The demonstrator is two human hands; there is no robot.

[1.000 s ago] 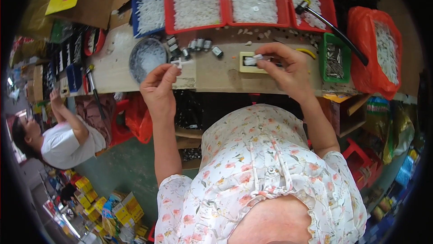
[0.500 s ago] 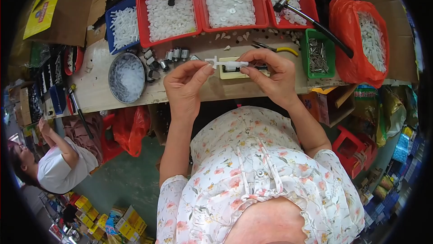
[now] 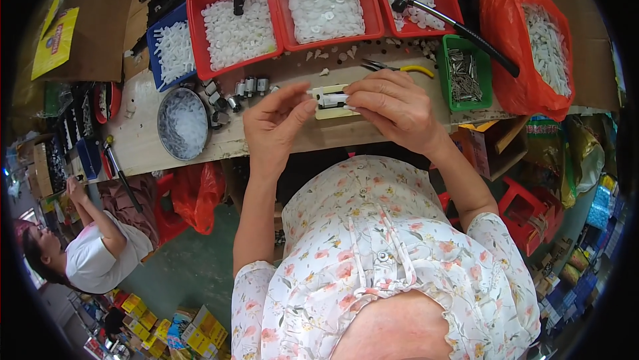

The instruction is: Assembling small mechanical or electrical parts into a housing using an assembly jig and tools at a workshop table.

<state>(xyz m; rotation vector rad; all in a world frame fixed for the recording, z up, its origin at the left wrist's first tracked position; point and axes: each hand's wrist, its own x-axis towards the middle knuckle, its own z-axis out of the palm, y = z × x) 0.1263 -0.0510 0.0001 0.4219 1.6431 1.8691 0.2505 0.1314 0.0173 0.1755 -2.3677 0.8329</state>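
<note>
1. The wooden surface (image 3: 200,143) runs across the upper half of the view, its near edge facing the person.
2. Three red bins (image 3: 229,23) of white plastic pieces sit along the far edge, with a blue bin (image 3: 170,50) of the same at their left end.
3. A red plastic bag (image 3: 536,47) of white parts slumps at the right end of the surface.
4. A round metal bowl (image 3: 182,123) of small white bits sits near the left part of the near edge.
5. A green tray (image 3: 466,70) of metal pins stands just left of the bag; a hammer (image 3: 452,23) lies slanted over it and the rightmost red bin.
6. The right hand (image 3: 399,110) pinches the right end of a small white part (image 3: 331,99) between closed fingertips.
7. The left hand (image 3: 276,127) has thumb and forefinger nearly closed at the part's left end; whether they touch it is unclear.
8. A cream block (image 3: 333,112) lies near the middle of the near edge, directly under the held part.
9. Yellow-handled pliers (image 3: 399,67) lie just beyond the right hand.
</note>
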